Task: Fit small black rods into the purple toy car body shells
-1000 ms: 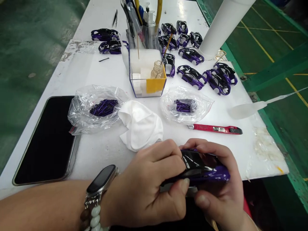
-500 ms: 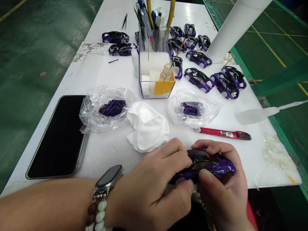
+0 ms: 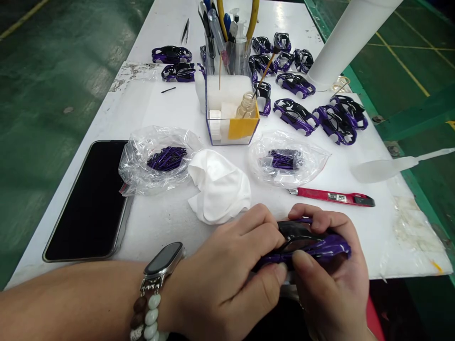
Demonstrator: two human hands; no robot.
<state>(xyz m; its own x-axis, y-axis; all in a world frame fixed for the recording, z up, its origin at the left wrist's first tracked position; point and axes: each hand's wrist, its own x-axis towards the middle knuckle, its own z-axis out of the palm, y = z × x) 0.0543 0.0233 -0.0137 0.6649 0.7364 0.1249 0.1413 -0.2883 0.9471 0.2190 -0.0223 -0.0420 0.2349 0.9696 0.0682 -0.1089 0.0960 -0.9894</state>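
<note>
A black and purple toy car body (image 3: 302, 244) is held between both hands at the table's near edge. My left hand (image 3: 227, 270), with a watch and beads at the wrist, grips its left end, the fingers over the top and the thumb along the near side. Around the right end my right hand (image 3: 334, 265) is closed, its thumb on the near side and fingers at the far side. Both hands cover much of the shell. A crumpled white cloth (image 3: 220, 187) lies just beyond my left hand, and a red utility knife (image 3: 332, 196) beyond my right.
Two clear bags (image 3: 159, 161) (image 3: 287, 158) hold thin purple parts. A phone (image 3: 87, 203) lies at left. Mid-table stands a clear box (image 3: 232, 130) with a small bottle and tools. Several more car bodies (image 3: 295, 116), a white post (image 3: 348, 42) and a plastic dropper (image 3: 387, 168) are farther right.
The view has shifted slightly. Both hands keep nearly the same hold on the car body, and nothing on the table has visibly moved.
</note>
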